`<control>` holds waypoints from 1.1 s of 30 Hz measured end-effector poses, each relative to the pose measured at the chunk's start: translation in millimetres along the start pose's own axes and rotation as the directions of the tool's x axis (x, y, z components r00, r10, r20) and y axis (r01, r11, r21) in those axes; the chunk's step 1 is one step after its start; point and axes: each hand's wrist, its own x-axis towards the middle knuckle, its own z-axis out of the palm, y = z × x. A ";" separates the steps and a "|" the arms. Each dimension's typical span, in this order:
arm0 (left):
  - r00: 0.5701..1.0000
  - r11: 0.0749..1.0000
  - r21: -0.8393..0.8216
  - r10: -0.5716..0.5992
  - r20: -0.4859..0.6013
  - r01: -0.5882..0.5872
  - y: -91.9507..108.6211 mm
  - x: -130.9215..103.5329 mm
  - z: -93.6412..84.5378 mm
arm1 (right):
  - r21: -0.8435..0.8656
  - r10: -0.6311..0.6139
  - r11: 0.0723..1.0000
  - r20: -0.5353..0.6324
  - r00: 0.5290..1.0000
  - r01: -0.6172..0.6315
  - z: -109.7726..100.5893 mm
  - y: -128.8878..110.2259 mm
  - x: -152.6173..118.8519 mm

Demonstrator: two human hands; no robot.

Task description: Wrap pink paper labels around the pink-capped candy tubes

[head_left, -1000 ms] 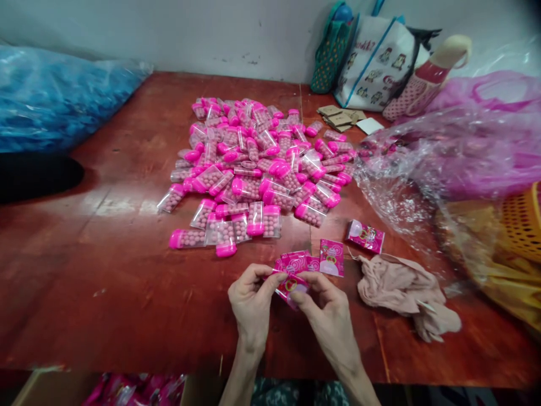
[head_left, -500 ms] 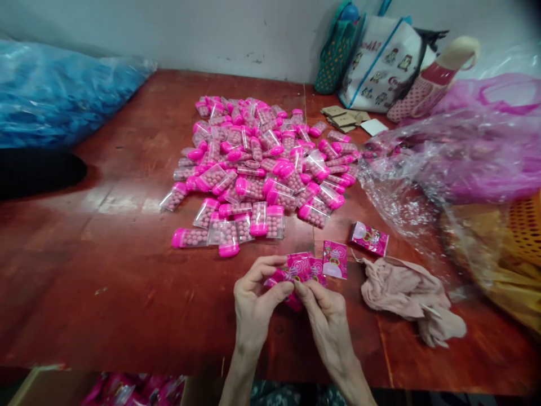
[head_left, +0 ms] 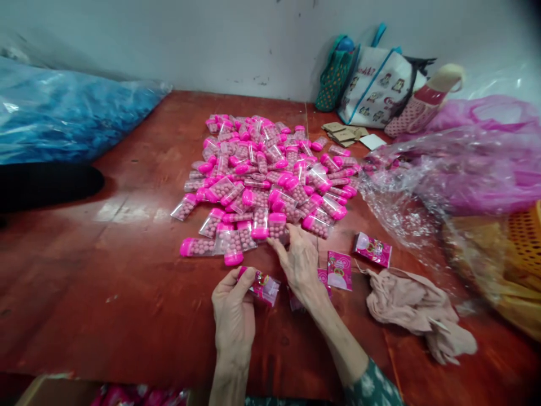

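Observation:
My left hand (head_left: 234, 304) pinches a small pink printed packet (head_left: 265, 287) between thumb and fingers, above the table. My right hand (head_left: 299, 259) reaches to the front edge of a heap of clear plastic candy containers (head_left: 257, 169) with bright pink caps and pink balls inside. Its fingers are stretched out and apart at a container (head_left: 277, 224) there; I cannot tell whether they touch it. Beneath and beside the right wrist lie pink packets (head_left: 323, 277), partly covered by the arm. Another flat pink packet (head_left: 339, 270) rests just to the right.
A pink stack of packets (head_left: 372, 249) and a crumpled beige cloth (head_left: 416, 310) lie on the right. Clear and pink plastic bags (head_left: 473, 158) stand beside an orange basket (head_left: 524, 237). Blue-filled plastic (head_left: 76, 113) sits left; a cardboard box (head_left: 54, 392) is below the table edge.
Both hands were together over the pink packets. Now my left hand has moved left with one packet, and my right hand has let go and reached forward to the containers. The camera view has tilted up slightly.

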 end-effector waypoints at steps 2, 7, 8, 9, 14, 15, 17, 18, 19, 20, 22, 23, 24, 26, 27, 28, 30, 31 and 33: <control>1.000 1.000 -0.026 0.009 -0.010 -0.009 3.4 0.7 2.3 | 0.047 0.015 0.999 0.019 1.000 -0.015 -2.4 3.2 -3.1; 0.999 0.997 -0.074 0.035 -0.018 -0.036 6.3 4.5 6.2 | 0.213 0.098 0.968 0.147 0.984 -0.129 -41.6 0.3 -34.2; 0.999 0.996 -0.083 0.042 -0.021 -0.043 5.7 5.0 7.2 | 0.298 0.147 0.932 0.215 0.965 -0.208 -49.4 -2.6 -42.5; 0.998 0.995 -0.091 0.049 -0.025 -0.051 4.9 5.1 8.3 | 0.347 0.187 0.894 0.285 0.940 -0.283 -55.5 -5.8 -50.9; 0.996 0.990 -0.112 0.080 -0.032 -0.083 -1.0 2.0 14.0 | 0.371 0.258 0.850 0.327 0.909 -0.374 -57.6 -13.9 -80.9; 0.996 0.990 -0.113 0.082 -0.032 -0.085 -2.2 1.1 14.7 | 0.364 0.254 0.856 0.323 0.911 -0.368 -54.5 -13.7 -83.4; 0.996 0.990 -0.115 0.081 -0.027 -0.084 -4.6 -0.5 15.5 | 0.355 0.243 0.867 0.311 0.919 -0.349 -48.8 -13.0 -85.7; 0.997 0.990 -0.117 0.079 -0.024 -0.081 -5.7 -0.9 15.6 | 0.350 0.239 0.873 0.302 0.923 -0.340 -46.8 -12.9 -85.8; 0.997 0.990 -0.117 0.076 -0.020 -0.078 -6.7 -1.0 15.5 | 0.343 0.237 0.878 0.294 0.926 -0.333 -45.9 -13.0 -85.5; 0.997 0.991 -0.116 0.072 -0.015 -0.074 -7.5 -0.8 15.3 | 0.333 0.235 0.883 0.295 0.926 -0.330 -46.0 -13.4 -85.0; 0.998 0.992 -0.105 0.065 -0.003 -0.065 -8.2 0.2 14.5 | 0.312 0.234 0.887 0.329 0.915 -0.339 -48.8 -14.2 -83.7; 0.998 0.994 -0.095 0.062 0.004 -0.062 -8.1 0.8 13.8 | 0.309 0.232 0.883 0.365 0.902 -0.353 -51.1 -14.3 -82.9; 0.998 0.995 -0.081 0.062 0.013 -0.061 -7.7 1.5 13.1 | 0.313 0.230 0.873 0.410 0.883 -0.374 -53.8 -14.0 -82.2; 0.997 0.997 -0.051 0.068 0.041 -0.066 -6.5 2.4 11.8 | 0.337 0.223 0.841 0.496 0.839 -0.423 -59.2 -12.0 -81.0; 0.996 0.997 -0.035 0.072 0.059 -0.070 -5.9 2.5 11.3 | 0.351 0.218 0.824 0.529 0.820 -0.445 -61.6 -10.6 -80.6; 0.994 0.997 -0.020 0.077 0.078 -0.075 -5.5 2.5 11.0 | 0.357 0.214 0.811 0.556 0.803 -0.464 -63.5 -9.0 -80.2; 0.990 0.996 0.009 0.090 0.107 -0.091 -5.4 1.7 11.1 | 0.342 0.213 0.812 0.580 0.786 -0.473 -65.6 -6.6 -79.7; 0.988 0.994 0.018 0.101 0.114 -0.104 -5.8 1.1 11.5 | 0.323 0.214 0.826 0.578 0.787 -0.462 -65.6 -6.3 -79.5; 0.984 0.990 0.027 0.136 0.111 -0.140 -7.4 -0.1 13.1 | 0.286 0.206 0.866 0.543 0.814 -0.410 -64.1 -7.7 -79.1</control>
